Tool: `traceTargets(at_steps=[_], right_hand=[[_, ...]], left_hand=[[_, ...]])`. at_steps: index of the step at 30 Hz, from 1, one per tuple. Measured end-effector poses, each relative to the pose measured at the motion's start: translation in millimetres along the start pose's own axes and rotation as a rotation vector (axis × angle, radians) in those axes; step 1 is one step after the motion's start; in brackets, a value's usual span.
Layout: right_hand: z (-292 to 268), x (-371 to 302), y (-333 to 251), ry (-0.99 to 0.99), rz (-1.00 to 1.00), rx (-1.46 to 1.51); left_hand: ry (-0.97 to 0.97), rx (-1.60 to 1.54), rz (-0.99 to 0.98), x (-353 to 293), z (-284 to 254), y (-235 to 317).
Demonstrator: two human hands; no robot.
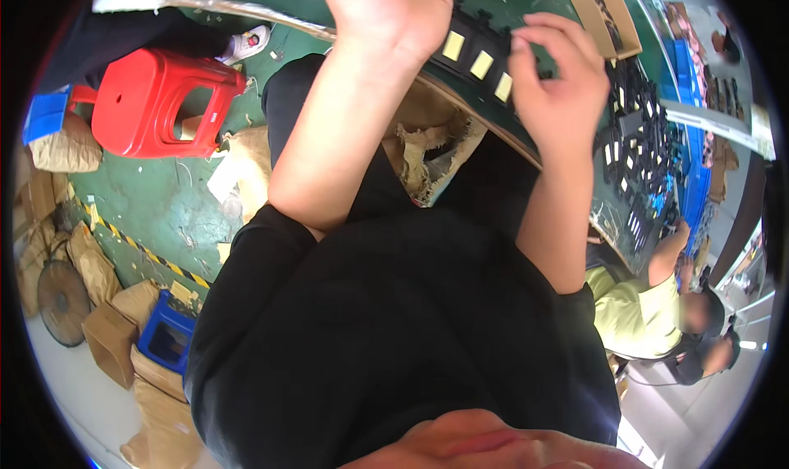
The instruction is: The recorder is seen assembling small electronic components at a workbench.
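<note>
- Hands first: the left hand rests with its wrist and palm on the near edge of the green workbench, fingers cut off by the top of the view, so I cannot tell whether they grip anything.
- The right hand has its fingertips pinched together on the right end of a row of black parts with pale yellow labels; it seems to hold one small piece, though the view is too coarse to be sure.
- That row runs diagonally, from under the left hand down toward the right hand, lying between the two; the right hand is the nearer.
- More black parts crowd the bench beyond the right forearm, beside a cardboard tray.
- Below the bench: torn brown paper, a red plastic stool, and a co-worker in a yellow-green shirt at lower right.
</note>
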State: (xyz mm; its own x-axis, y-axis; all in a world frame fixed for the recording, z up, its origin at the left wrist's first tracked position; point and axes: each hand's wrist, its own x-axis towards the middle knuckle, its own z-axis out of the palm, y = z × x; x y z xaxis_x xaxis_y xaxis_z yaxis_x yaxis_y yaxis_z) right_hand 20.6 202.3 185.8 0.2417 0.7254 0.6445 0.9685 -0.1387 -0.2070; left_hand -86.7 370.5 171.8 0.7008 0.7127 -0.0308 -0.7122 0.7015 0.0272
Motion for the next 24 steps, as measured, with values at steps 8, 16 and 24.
traceTargets(at_steps=[8,16,24], right_hand=[[-118,-145,75,0.237,0.299,-0.053],[-123,-192,91,0.341,0.363,0.092],[-130,-208,100,0.393,0.381,0.325]], left_hand=[[-0.229,-0.083,-0.399,-25,14,-33],[-0.182,0.087,-0.784,-34,24,-94],[0.045,0.619,-0.562,67,83,-236]])
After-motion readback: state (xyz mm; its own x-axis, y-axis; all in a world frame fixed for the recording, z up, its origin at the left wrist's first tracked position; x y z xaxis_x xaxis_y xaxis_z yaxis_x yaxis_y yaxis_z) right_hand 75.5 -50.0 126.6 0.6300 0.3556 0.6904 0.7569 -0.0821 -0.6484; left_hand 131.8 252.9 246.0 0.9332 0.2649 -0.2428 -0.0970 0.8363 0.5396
